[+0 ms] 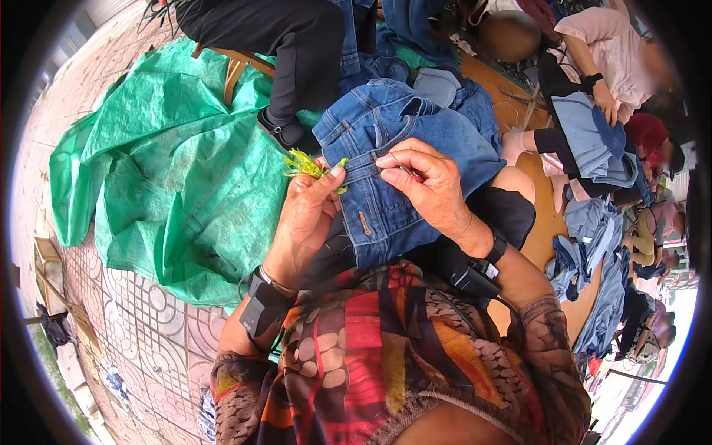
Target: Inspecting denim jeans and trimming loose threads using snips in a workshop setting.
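Note:
Blue denim jeans (400, 194) lie across my lap, the waistband with its buttonhole turned towards me. My left hand (314, 194) pinches the waistband's left edge between thumb and fingers, together with a bunch of yellow-green strips or threads (305, 164). At the waistband's middle, my right hand (425, 181) holds a small thin tool (410, 171) with a red part, between thumb and fingers; its kind is hard to tell. The tips of the right thumb and index finger are close above the denim.
A green tarp (183, 178) spreads over the patterned paving at left. A person in black trousers (300, 55) sits by a wooden stool (233, 78) ahead. More denim (595, 239) lies on brown boards at right, where a person in pink (601, 50) handles light denim.

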The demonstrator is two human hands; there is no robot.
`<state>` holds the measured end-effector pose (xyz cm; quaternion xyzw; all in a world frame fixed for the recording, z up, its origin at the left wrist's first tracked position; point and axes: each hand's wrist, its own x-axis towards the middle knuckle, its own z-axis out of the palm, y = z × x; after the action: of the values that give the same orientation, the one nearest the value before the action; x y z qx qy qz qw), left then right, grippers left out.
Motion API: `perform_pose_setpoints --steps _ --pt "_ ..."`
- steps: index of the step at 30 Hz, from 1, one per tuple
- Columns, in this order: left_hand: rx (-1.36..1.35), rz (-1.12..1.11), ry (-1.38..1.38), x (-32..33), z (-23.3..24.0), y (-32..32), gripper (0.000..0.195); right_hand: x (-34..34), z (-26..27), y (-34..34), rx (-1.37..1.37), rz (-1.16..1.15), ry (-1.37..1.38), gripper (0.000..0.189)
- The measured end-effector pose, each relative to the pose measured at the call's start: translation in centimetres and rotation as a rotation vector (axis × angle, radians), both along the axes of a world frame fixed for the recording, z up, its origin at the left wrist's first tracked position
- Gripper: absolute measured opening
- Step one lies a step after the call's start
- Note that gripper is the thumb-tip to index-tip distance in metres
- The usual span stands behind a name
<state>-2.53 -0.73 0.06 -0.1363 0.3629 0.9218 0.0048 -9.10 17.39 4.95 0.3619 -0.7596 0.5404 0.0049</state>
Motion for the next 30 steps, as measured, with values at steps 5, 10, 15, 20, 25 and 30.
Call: perform_pose_setpoints --steps 5,10,15,20,25,30 --pt "0.058 0.013 -0.020 0.3 0.7 0.7 0.016 0.7 -1.1 -0.9 -0.061 -0.042 0.129 0.025" --pt "0.117 0.050 -0.089 0.4 0.6 1.0 0.014 1.0 -1.6 -1.5 -0.040 -0.114 0.172 0.019" --pt "0.106 0.015 -0.074 0.6 -0.2 0.8 0.014 1.2 -1.0 -1.5 -0.010 -0.118 0.136 0.015" --pt "-0.024 -0.054 0.044 0.9 0.3 1.4 0.024 1.3 0.0 0.6 -0.154 0.012 -0.272 0.011" --pt "-0.493 0.421 0.217 1.8 2.7 2.5 0.064 0.7 0.2 1.1 -0.043 -0.034 -0.358 0.011" --pt "-1.205 0.597 0.535 1.6 5.5 0.2 0.057 0.6 0.5 1.0 -0.135 0.000 -0.627 0.013"
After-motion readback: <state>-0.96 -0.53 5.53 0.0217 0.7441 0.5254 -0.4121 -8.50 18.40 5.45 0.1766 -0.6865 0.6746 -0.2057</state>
